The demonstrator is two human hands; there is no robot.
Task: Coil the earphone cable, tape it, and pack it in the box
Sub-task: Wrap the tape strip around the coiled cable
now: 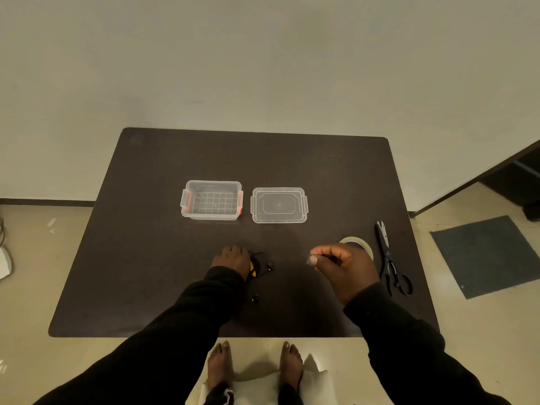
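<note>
While the coil awaits taping, head view:
Left hand [232, 258]: presses the coiled earphone cable [257, 266] flat, lower centre, likely to stop it unwinding.
Right hand [340, 266]: pinches a cut tape piece [310, 261], ready to apply.
Box [211, 200]: open, centre; lid [279, 205] beside.
Tape roll [358, 242], scissors [390, 260]: right.
Surface: dark table [146, 229]; pale floor.

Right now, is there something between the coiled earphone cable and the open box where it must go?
Nothing visible. The earphone cable lies under the left hand, and the table between it and the clear box is bare. The lid lies beside the box, to its right, so the box is open.
</note>
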